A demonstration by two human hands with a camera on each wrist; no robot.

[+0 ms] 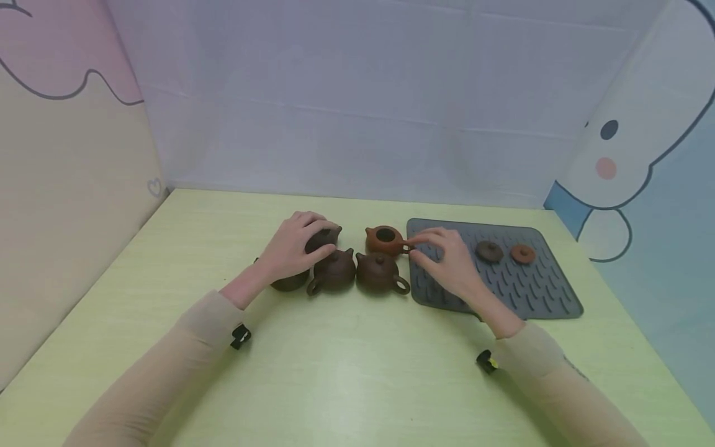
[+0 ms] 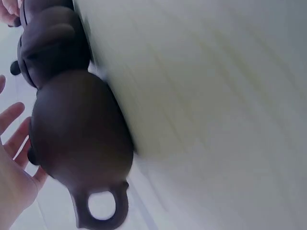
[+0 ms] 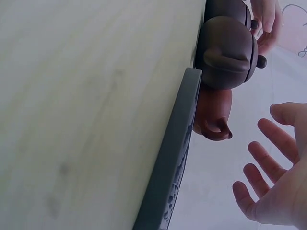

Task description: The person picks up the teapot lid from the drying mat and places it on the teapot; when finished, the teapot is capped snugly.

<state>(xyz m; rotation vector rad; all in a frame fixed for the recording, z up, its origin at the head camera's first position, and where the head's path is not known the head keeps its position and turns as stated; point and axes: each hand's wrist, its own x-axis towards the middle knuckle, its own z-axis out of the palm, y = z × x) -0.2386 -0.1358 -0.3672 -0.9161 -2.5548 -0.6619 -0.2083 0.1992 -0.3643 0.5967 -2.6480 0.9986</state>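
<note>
My left hand (image 1: 296, 245) reaches over a dark brown teapot (image 1: 324, 239) in the back row, partly covering it; its fingers look relaxed in the left wrist view. Beneath that wrist, another dark teapot (image 2: 81, 124) shows its ring handle. Two lidded dark teapots, a middle one (image 1: 335, 271) and a right one (image 1: 378, 273), stand close together in front. A lidless reddish-brown teapot (image 1: 385, 241) is behind them. My right hand (image 1: 447, 261) hovers beside its handle, and the right wrist view shows loosely spread fingers (image 3: 273, 139) apart from the pot.
A grey ridged mat (image 1: 536, 292) lies on the right of the pale table (image 1: 357, 372). On it sit a dark lid (image 1: 490, 251) and a reddish-brown lid (image 1: 523, 253). A pale curtain (image 1: 357, 112) rises behind the table.
</note>
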